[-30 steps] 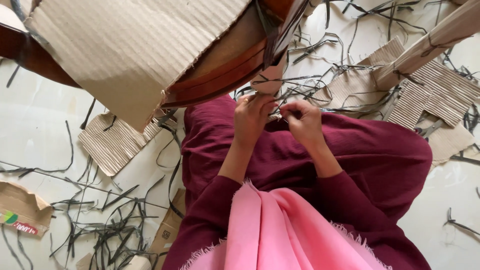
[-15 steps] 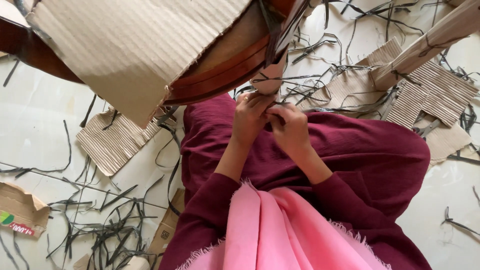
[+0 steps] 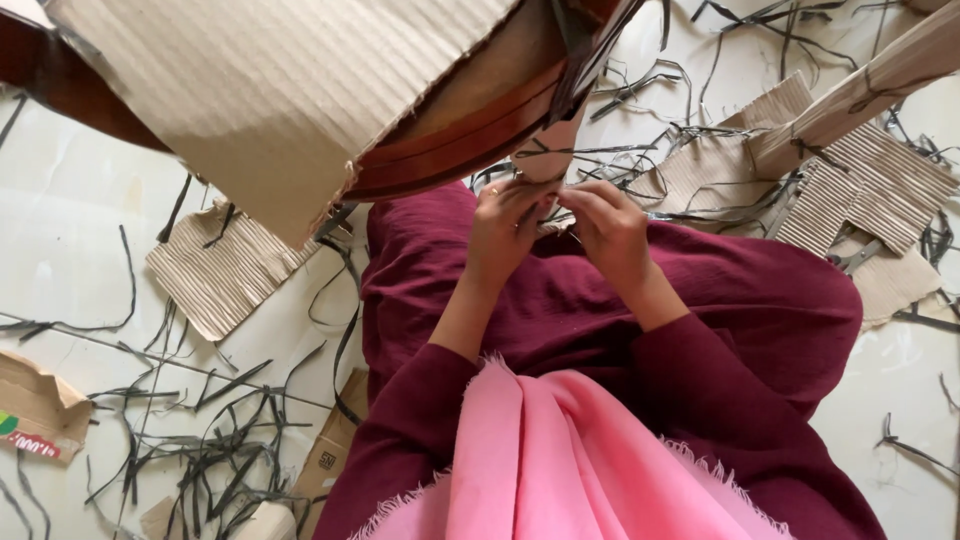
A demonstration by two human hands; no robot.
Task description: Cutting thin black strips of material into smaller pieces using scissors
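- the left hand (image 3: 505, 225) and right hand (image 3: 605, 225) met just below a wrapped wooden leg (image 3: 548, 150), fingers pinched narrow on a dark strip (image 3: 545, 152).
- the leg ran up and away from both hands, equally near.
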